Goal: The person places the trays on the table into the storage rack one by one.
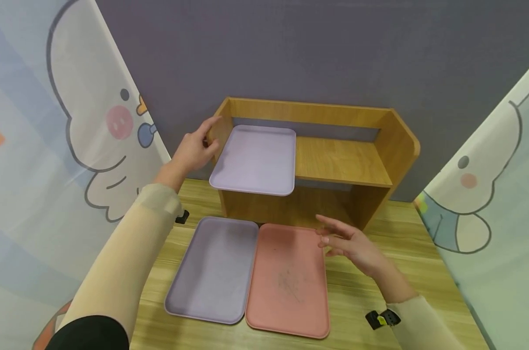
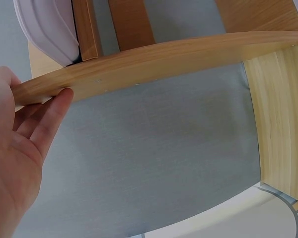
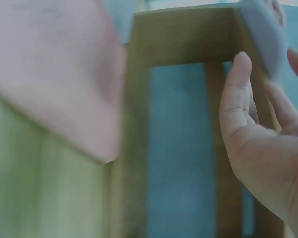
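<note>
A small two-level wooden shelf (image 1: pixel 343 158) stands on the table against a grey backing. Its upper level holds a light purple tray (image 1: pixel 257 160) on the left side, the near edge jutting over the front. My left hand (image 1: pixel 194 153) grips the edge of the left side panel (image 2: pixel 154 62), thumb on one face and fingers on the other. On the table in front lie a second purple tray (image 1: pixel 216 270) and a pink tray (image 1: pixel 290 306), side by side. Close over the pink tray's right edge is my right hand (image 1: pixel 352 245), fingers loosely spread and holding nothing.
The wood-grain table (image 1: pixel 378 291) extends right of the trays. Cloths printed with cartoon figures, a left cloth (image 1: pixel 94 116) and a right cloth (image 1: pixel 487 194), flank the table. A dark wrist strap (image 1: pixel 382 318) sits on the right sleeve.
</note>
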`<action>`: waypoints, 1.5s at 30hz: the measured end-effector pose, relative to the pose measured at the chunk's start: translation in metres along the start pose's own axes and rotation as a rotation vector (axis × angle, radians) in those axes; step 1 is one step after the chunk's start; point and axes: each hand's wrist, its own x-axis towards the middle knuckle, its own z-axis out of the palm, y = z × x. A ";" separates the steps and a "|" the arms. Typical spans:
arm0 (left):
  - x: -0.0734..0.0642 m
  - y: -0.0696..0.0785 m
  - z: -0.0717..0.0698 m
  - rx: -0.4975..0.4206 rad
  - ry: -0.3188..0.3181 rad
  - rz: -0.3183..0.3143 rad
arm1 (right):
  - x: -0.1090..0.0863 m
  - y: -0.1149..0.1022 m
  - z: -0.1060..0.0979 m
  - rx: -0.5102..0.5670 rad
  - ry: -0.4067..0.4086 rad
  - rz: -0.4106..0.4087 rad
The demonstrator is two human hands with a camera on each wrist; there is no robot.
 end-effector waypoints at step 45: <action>-0.001 0.003 0.003 -0.004 0.018 0.013 | -0.058 0.131 0.041 -0.493 -0.034 -0.065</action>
